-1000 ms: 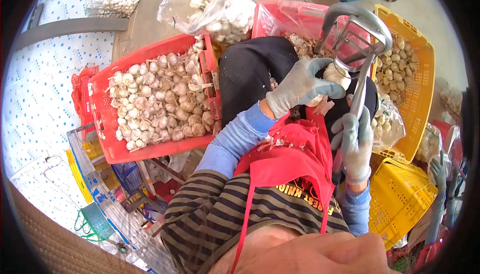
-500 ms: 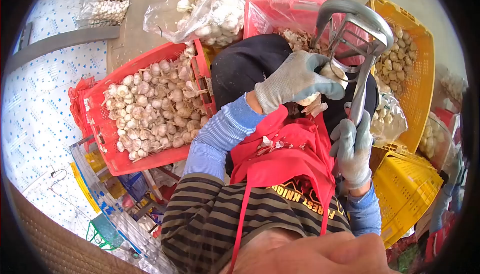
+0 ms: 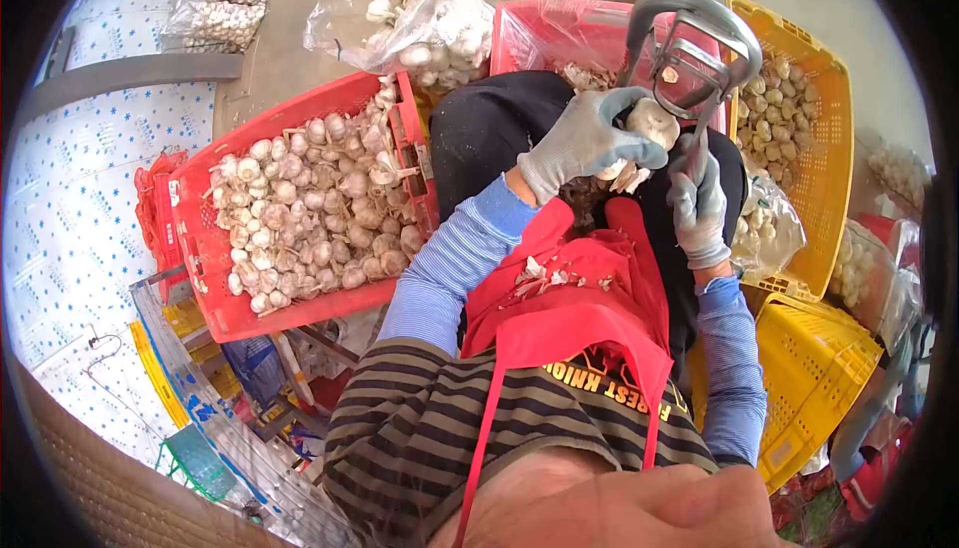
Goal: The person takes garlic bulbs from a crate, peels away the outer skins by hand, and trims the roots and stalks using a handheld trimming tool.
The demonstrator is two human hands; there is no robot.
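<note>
Creamy-white, rounded garlic bulb (image 3: 654, 122) | hands: left (image 3: 577, 143) grasping bulb; right (image 3: 698, 210) grasping metal tool (image 3: 707, 116)

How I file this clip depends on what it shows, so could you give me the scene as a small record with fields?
left hand: gloved, holding a garlic bulb
right hand: gloved, at the near end of a metal frame; grip unclear
left side: red crate of garlic bulbs
ahead: plastic-lined red crate with papery skins
right side: yellow crate of garlic
beyond the left crate: clear bag of garlic
lap: red apron with skin scraps
</note>
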